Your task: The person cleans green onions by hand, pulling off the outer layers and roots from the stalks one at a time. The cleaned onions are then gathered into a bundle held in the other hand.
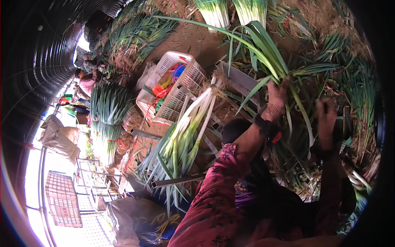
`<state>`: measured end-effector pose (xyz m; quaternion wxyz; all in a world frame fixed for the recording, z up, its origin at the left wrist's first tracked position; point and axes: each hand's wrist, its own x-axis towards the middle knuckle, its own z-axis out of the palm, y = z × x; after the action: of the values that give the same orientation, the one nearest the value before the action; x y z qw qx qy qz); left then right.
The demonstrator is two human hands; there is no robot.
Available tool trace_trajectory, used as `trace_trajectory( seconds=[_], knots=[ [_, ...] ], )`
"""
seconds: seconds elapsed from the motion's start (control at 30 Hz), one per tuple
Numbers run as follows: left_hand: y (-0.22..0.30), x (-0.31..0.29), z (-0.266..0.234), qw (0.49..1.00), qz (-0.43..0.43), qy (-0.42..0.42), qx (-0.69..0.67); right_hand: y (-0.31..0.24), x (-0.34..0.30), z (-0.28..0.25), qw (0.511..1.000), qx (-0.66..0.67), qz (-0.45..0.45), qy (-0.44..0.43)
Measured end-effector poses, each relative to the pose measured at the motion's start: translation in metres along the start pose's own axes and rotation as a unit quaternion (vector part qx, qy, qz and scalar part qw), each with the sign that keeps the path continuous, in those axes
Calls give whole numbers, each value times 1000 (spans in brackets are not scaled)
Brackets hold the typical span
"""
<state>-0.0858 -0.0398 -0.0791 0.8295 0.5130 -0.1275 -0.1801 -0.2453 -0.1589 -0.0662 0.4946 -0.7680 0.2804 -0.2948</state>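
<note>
My left hand is closed around the leaves of a large green onion. Its green leaves rise above the fist and fan out, and one long leaf reaches far to the left. A pale stalk hangs below the hand. To the right, my right hand is held up with its fingers curled, apart from the onion. Shadow hides whatever those fingers may hold. Left of my forearm, a loose bunch of green onions rests across a metal frame, roots toward the back.
A white plastic crate holds coloured ties and cords. Tied green onion bundles stand at the left, with more bundles at the back. Loose onions are heaped at the right. A person in pink is at the far left.
</note>
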Motion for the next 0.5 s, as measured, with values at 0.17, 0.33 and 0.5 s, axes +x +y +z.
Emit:
trace_trajectory(
  seconds=[0.17, 0.33, 0.5],
  knots=[
    [-3, -11, 21, 999, -9, -44, 30, 32, 40, -7, 962, -161, -210, 64],
    [-19, -36, 45, 993, -8, -108, 47, 68, 41, 46, 999, -8, -31, 5],
    [-3, -23, 33, 996, 74, -33, 29, 111, -22, 32, 955, -244, -165, -36]
  ],
)
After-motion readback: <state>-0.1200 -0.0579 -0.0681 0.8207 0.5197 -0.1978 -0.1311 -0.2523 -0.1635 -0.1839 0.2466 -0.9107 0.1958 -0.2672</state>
